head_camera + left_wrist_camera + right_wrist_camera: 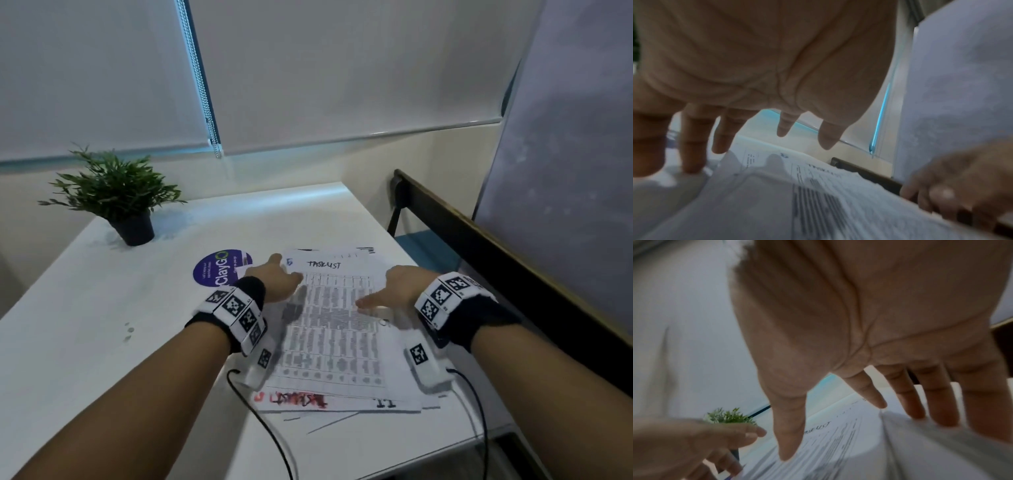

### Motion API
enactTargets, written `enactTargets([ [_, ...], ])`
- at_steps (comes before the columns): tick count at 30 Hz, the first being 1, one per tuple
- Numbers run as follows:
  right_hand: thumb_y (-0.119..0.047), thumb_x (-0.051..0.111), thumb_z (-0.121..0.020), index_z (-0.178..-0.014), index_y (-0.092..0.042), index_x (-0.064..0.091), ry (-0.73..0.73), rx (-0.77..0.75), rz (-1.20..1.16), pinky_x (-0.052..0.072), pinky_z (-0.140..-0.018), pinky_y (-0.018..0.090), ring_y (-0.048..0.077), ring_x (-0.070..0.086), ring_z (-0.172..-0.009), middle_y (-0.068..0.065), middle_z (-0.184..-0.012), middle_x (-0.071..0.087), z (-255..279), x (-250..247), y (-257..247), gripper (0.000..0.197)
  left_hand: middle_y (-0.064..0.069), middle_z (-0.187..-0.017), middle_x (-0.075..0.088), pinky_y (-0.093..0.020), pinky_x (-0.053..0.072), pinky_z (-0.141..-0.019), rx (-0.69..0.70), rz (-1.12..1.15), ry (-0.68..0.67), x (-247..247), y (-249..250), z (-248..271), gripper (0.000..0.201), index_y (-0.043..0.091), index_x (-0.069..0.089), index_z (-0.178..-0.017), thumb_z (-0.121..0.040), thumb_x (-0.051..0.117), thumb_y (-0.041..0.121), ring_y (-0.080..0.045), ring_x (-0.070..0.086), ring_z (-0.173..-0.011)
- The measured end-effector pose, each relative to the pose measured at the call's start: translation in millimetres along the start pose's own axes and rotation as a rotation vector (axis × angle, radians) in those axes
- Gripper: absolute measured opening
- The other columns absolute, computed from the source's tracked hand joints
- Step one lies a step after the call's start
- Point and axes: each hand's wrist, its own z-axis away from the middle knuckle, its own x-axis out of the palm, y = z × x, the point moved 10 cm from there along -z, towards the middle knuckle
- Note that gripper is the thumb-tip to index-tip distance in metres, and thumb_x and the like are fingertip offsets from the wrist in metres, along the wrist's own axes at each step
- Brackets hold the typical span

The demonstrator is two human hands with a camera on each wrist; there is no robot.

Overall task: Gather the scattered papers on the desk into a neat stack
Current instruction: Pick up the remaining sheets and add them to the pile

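Observation:
A loose pile of printed papers (pixel 335 335) lies on the white desk (pixel 102 325); the top sheet reads "TASKLIST" over a dense table, and lower sheets stick out unevenly at the near edge. My left hand (pixel 281 279) is at the pile's left edge with straight, spread fingers (pixel 692 146) reaching down beside the papers (pixel 777 194). My right hand (pixel 394 287) is at the right edge, fingers (pixel 941 394) straight and touching the papers (pixel 838 443), thumb over the top sheet. Neither hand grips anything.
A potted green plant (pixel 120 195) stands at the desk's back left. A round purple ClayGo sticker (pixel 221 265) lies beside the pile's far left corner. A dark rail (pixel 479 240) and a blue seat (pixel 428 246) are right of the desk. Cables (pixel 267 428) trail from both wrists.

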Motion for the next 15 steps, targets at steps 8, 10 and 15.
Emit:
enactTargets([
  [8,-0.080,0.069,-0.068,-0.092,-0.022,0.066,0.032,-0.022,0.012,0.056,-0.073,0.030,0.020,0.066,-0.085,0.004,-0.100,0.070,7,12,-46,0.063,-0.015,-0.162,0.037,-0.033,0.043,-0.102,-0.145,-0.125,0.055,-25,-61,3,0.085,0.014,0.009,-0.165,-0.099,0.046,0.054,-0.036,0.046,-0.140],
  [10,-0.080,0.068,-0.073,-0.077,-0.025,0.062,-0.019,-0.117,0.032,0.056,-0.080,0.032,0.020,0.065,-0.084,0.000,-0.086,0.067,5,19,-79,0.055,-0.015,-0.159,0.040,-0.029,0.040,-0.087,-0.124,-0.045,0.042,-27,-55,8,0.084,0.014,0.008,-0.164,-0.100,0.051,0.047,-0.032,0.054,-0.122],
  [15,-0.074,0.070,-0.075,-0.096,-0.011,0.071,-0.005,-0.142,0.005,0.047,-0.063,0.026,0.020,0.063,-0.078,0.005,-0.091,0.071,0,17,-107,0.066,-0.018,-0.139,0.049,-0.035,0.052,-0.085,-0.155,0.110,0.059,-39,-72,3,0.100,0.007,0.001,-0.163,-0.093,0.064,0.040,-0.019,0.055,-0.086],
])
